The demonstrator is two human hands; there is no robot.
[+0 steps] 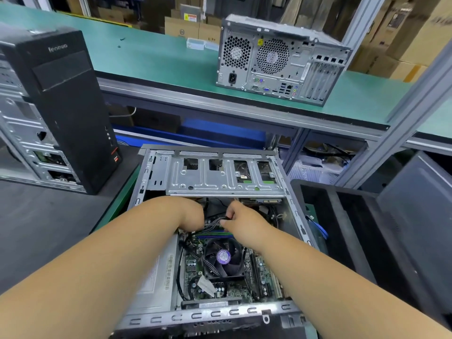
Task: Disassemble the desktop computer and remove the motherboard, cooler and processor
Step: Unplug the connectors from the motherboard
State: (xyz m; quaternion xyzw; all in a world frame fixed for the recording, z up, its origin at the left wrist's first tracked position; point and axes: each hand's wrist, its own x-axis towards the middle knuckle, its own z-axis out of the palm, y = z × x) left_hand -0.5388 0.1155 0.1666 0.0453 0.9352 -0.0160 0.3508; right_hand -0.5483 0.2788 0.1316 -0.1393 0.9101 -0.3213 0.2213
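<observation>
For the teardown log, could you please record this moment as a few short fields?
open case: open case lying flat, side off
cooler: cooler mounted on motherboard
left hand: left hand down among the cables
right hand: right hand pinching cable bundle
other towers: black tower; grey tower

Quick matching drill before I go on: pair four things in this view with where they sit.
Things:
1. cooler fan
2. drive cage
3. grey tower
4. black Lenovo tower

Places:
A. upright on the far green bench
B. standing left of the open case
C. on the motherboard, between the two forearms
D. spanning the far end of the open case, beyond both hands

Pairs: 1-C, 2-D, 3-A, 4-B
</observation>
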